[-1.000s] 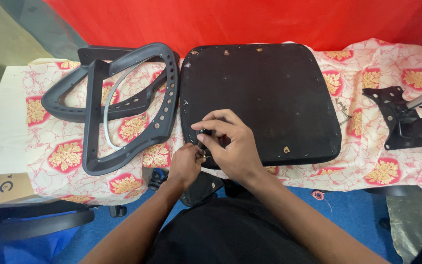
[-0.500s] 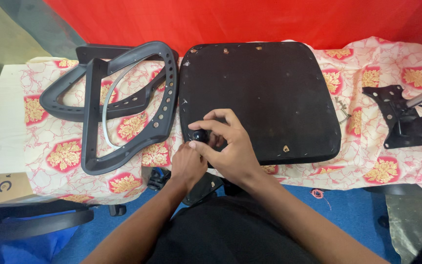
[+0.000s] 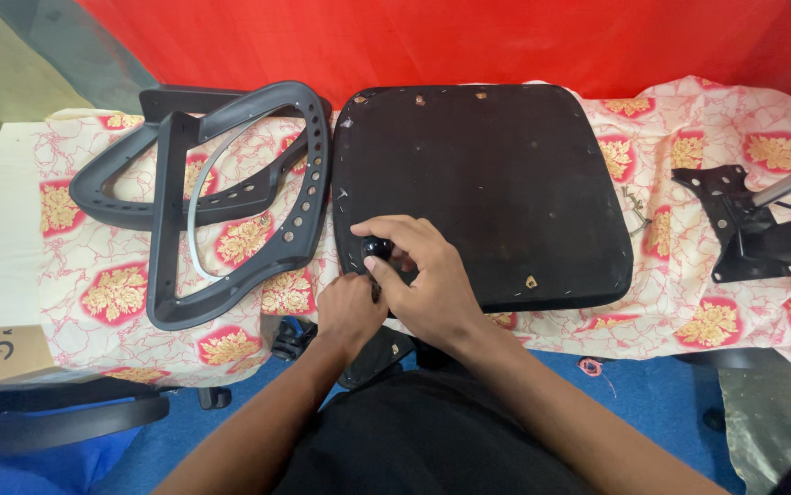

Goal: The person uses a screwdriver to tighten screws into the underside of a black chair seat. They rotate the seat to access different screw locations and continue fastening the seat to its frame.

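An upturned black chair seat point(image 3: 492, 179) lies on a table covered with a flowered cloth point(image 3: 689, 302). My right hand point(image 3: 423, 275) rests on the seat's near left corner, its fingers closed round a small round black knob point(image 3: 376, 247). Just below it at the table's edge, my left hand point(image 3: 351, 307) is curled against the seat's rim; what it grips is hidden. A black armrest piece point(image 3: 373, 353) hangs below the edge under my hands.
A black chair back frame and armrests point(image 3: 230, 197) lie on the left of the cloth. A black metal seat mechanism with a silver rod point(image 3: 748, 229) sits at the right. Loose screws point(image 3: 636, 209) lie beside the seat. Blue floor below, red sheet behind.
My right hand's fingers have shifted on the knob at the seat's corner, with the knob now showing between thumb and fingers. My left hand stays at the seat's edge.
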